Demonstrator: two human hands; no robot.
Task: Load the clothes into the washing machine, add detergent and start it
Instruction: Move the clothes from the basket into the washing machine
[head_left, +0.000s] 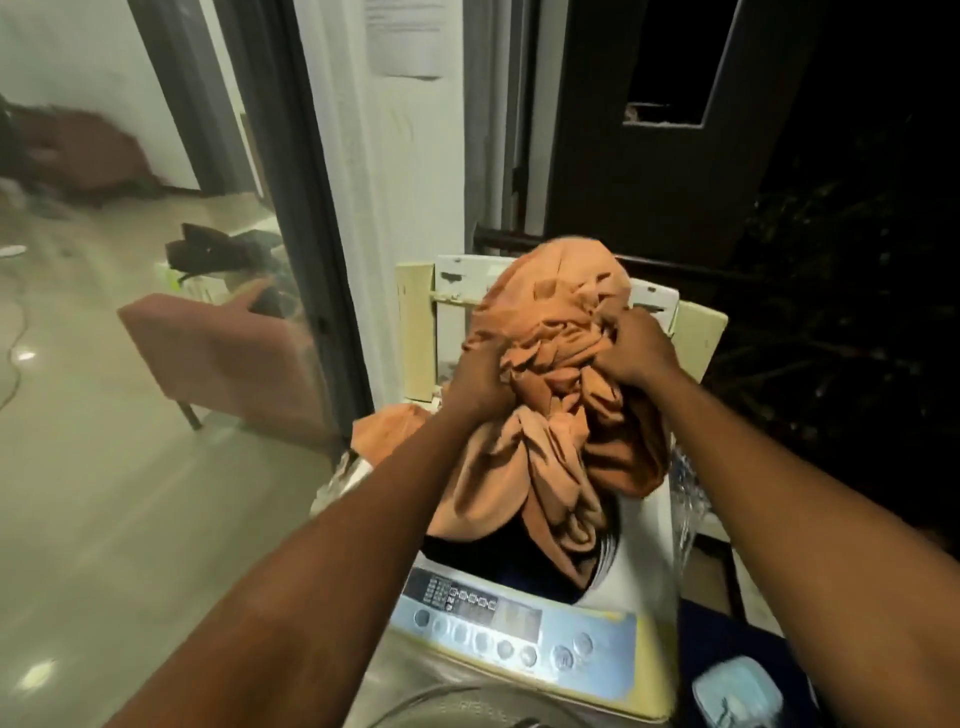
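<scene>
A large bunched orange cloth (561, 415) hangs over the open top of the washing machine (636, 551). My left hand (480, 376) grips its left side and my right hand (636, 345) grips its right side, both held above the drum. The cloth's lower end dangles into the dark drum opening (467, 556). The machine's control panel (514, 631) with round buttons lies nearest to me. Its raised lid (452, 291) stands behind the cloth. More orange fabric (389, 431) lies to the left of the machine.
A glass sliding door (270, 218) stands at the left, with a pink bench (218, 358) and a tiled room behind it. A dark wall and railing (675, 270) are at the back right. A bluish plastic item (737, 691) sits at bottom right.
</scene>
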